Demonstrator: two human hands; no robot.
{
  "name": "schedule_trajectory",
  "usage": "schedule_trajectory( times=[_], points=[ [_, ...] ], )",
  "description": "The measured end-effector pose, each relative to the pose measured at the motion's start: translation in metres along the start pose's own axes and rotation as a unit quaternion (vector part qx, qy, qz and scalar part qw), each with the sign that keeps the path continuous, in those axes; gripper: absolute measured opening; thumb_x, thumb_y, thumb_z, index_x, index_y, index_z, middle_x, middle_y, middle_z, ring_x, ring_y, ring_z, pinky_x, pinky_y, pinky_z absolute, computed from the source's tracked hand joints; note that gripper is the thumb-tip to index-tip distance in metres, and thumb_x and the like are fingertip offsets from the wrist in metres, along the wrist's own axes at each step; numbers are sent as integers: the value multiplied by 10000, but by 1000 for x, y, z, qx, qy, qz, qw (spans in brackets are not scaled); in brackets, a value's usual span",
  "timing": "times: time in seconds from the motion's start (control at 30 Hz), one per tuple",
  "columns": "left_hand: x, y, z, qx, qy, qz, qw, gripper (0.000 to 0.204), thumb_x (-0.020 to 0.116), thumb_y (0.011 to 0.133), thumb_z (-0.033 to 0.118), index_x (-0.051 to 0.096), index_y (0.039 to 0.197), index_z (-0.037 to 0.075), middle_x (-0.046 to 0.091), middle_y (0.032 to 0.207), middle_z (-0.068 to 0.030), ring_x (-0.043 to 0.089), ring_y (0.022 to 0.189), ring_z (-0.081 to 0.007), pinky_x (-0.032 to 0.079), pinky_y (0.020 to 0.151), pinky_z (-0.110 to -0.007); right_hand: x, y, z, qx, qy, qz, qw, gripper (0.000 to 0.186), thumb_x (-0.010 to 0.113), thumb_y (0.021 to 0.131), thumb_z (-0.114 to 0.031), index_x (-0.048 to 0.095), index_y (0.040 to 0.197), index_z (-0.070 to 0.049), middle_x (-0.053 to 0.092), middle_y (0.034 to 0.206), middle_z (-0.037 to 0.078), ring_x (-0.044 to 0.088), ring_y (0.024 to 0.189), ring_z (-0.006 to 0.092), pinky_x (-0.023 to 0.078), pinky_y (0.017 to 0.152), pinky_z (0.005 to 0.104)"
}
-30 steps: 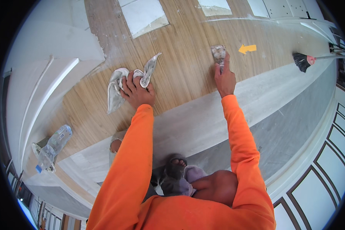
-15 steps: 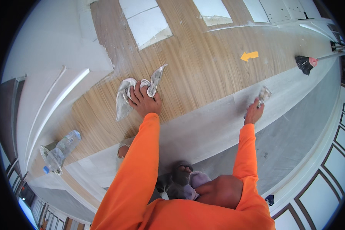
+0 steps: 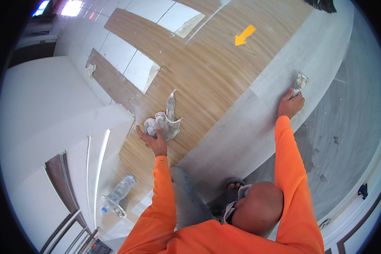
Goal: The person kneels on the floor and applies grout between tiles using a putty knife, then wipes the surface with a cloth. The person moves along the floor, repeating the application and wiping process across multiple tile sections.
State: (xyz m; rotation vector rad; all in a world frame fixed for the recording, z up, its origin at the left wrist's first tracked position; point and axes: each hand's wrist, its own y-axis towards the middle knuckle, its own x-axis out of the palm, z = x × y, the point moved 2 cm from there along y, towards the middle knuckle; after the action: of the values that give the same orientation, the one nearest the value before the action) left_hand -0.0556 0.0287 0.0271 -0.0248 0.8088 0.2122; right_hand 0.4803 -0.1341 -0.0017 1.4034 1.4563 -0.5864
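A crumpled, dirty white cloth [image 3: 170, 127] lies on the wood-look floor planks [image 3: 207, 93]. My left hand [image 3: 153, 143] rests against its near left edge, fingers apart, one finger over the fabric. To the right, my right hand [image 3: 289, 106] is closed round the handle of a putty knife [image 3: 301, 81]. Its smeared blade points away from me, over the pale grey strip [image 3: 241, 118] beside the planks. The fist hides most of the handle.
At lower left a clear plastic bottle [image 3: 125, 186] lies by the white wall base. A yellow arrow [image 3: 244, 35] marks the planks. White tiles [image 3: 142, 70] show through gaps between planks. Black broom bristles [image 3: 324, 5] appear at the top. Darker grey floor [image 3: 347, 122] spreads at right.
The view has turned. My left hand has slid from on top of the cloth to its near left edge, and the cloth is bunched differently. My right hand still holds the putty knife.
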Motion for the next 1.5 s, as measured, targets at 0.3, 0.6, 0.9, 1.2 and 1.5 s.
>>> schedule_trajectory(
  times=[0.3, 0.6, 0.9, 1.2, 1.5],
  points=[
    [177, -9, 126, 41, 260, -47, 964, 918, 635, 941, 633, 356, 1625, 88, 261, 1701, -197, 191, 1572, -463, 189, 1258, -589, 2, -8, -3, -29, 40, -54, 997, 510, 580, 1046, -396, 580, 1290, 51, 581, 1097, 225, 559, 1074, 425, 434, 950, 531],
    [147, -105, 168, 302, 217, -305, 877, 895, 606, 974, 559, 256, 1676, 128, 163, 1754, -151, 81, 1602, -471, 82, 1287, -592, 1, 0, -5, -43, 52, -69, 995, 512, 567, 1050, -395, 564, 1293, 56, 579, 1101, 230, 553, 1070, 440, 424, 953, 540],
    [76, -79, 82, 217, 263, -201, 918, 819, 599, 986, 543, 334, 1655, 151, 204, 1747, -141, 136, 1591, -472, 108, 1283, -594, 0, 1, -10, -44, 63, -60, 995, 497, 582, 1047, -375, 565, 1301, 52, 582, 1125, 236, 549, 1102, 445, 426, 963, 539],
    [212, 61, 217, 309, 271, -199, 890, 744, 538, 1024, 524, 333, 1657, 189, 230, 1747, -75, 160, 1580, -478, 145, 1280, -590, 1, -3, -18, -40, 72, -66, 994, 500, 590, 1041, -383, 575, 1300, 44, 582, 1111, 223, 560, 1082, 430, 429, 961, 531],
    [164, -30, 166, 406, 306, -331, 795, 795, 572, 1020, 517, 251, 1687, 225, 160, 1771, -23, 135, 1606, -427, 166, 1287, -573, -7, 3, -3, -25, 60, -69, 996, 487, 598, 1039, -362, 570, 1315, 38, 577, 1105, 214, 550, 1087, 424, 422, 970, 526]
  ],
)
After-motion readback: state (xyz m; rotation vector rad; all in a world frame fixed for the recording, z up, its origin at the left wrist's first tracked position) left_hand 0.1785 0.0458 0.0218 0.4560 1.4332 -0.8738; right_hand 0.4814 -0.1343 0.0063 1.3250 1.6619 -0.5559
